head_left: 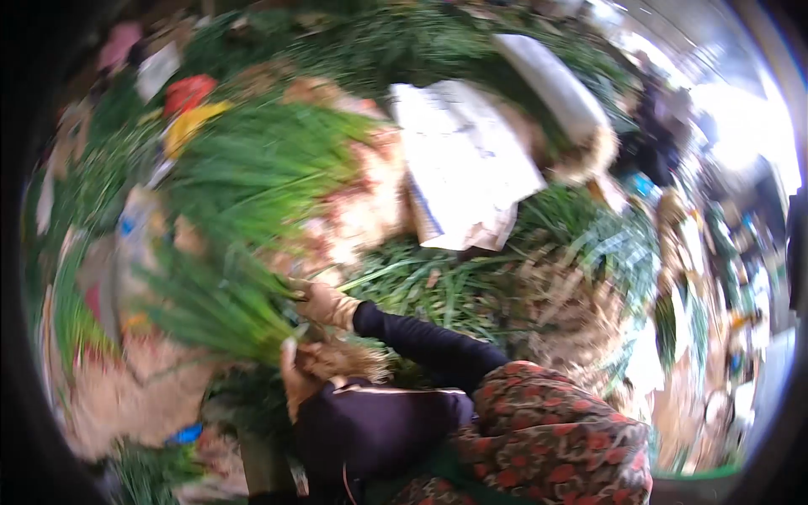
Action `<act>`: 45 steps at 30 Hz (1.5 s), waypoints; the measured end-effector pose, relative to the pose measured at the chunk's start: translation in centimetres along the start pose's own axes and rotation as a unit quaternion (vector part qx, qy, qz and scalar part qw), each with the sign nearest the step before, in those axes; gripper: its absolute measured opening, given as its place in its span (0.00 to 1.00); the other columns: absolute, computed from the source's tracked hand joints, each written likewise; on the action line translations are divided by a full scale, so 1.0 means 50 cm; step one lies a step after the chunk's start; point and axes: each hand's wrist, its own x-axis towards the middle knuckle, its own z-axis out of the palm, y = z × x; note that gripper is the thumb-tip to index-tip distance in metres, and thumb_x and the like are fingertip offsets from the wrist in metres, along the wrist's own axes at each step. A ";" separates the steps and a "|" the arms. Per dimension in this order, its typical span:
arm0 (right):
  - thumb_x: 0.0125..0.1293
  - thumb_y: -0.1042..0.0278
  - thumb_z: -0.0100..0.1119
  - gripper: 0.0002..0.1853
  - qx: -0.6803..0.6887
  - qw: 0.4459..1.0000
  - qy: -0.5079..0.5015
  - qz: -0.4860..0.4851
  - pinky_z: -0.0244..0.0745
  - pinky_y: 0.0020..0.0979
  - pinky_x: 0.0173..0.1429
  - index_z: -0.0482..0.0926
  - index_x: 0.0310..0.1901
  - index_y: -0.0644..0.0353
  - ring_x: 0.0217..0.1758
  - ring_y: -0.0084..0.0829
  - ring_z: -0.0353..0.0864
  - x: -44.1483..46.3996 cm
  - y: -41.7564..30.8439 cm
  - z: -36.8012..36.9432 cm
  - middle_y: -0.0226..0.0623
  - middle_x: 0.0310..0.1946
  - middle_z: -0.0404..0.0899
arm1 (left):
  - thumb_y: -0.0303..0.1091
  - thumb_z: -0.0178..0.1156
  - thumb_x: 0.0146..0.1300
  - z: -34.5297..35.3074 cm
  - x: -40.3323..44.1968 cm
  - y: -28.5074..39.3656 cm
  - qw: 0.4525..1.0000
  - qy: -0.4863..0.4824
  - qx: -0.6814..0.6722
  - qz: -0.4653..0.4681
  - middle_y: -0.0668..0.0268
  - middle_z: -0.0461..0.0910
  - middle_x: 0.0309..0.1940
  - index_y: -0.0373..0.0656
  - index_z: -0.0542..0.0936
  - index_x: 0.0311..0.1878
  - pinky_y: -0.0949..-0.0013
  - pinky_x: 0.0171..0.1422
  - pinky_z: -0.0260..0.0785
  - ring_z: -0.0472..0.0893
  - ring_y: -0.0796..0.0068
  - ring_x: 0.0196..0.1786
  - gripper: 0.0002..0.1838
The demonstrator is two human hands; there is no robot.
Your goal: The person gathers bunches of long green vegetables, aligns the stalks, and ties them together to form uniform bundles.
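Observation:
A bunch of green onions [223,307] lies across my hands, its leaves fanning to the left and its pale roots toward my body. My left hand [300,376], in a dark sleeve, is closed around the root end. At the upper side of the same bunch, my right hand [330,305] has its fingers bent in against the stalks; it looks gloved and is blurred. Just beyond my hands is a larger heap of green onions [261,164], their reddish-white bulb ends turned to the right.
White printed sheets [463,160] lie over the onions at the centre, near a white-wrapped bundle [560,93]. Rooty onions [568,303] are piled to the right. Red [189,93] and yellow [192,126] wrappings show at upper left. A blue object [185,433] lies at lower left.

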 end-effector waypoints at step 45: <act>0.67 0.54 0.52 0.18 0.214 0.966 -0.112 0.096 0.74 0.29 0.38 0.78 0.47 0.61 0.33 0.29 0.79 -0.027 0.036 -0.068 0.39 0.33 0.80 | 0.43 0.52 0.66 0.084 -0.012 -0.004 0.994 -0.030 -0.053 0.093 0.58 0.77 0.40 0.34 0.71 0.49 0.58 0.62 0.66 0.77 0.65 0.48 0.20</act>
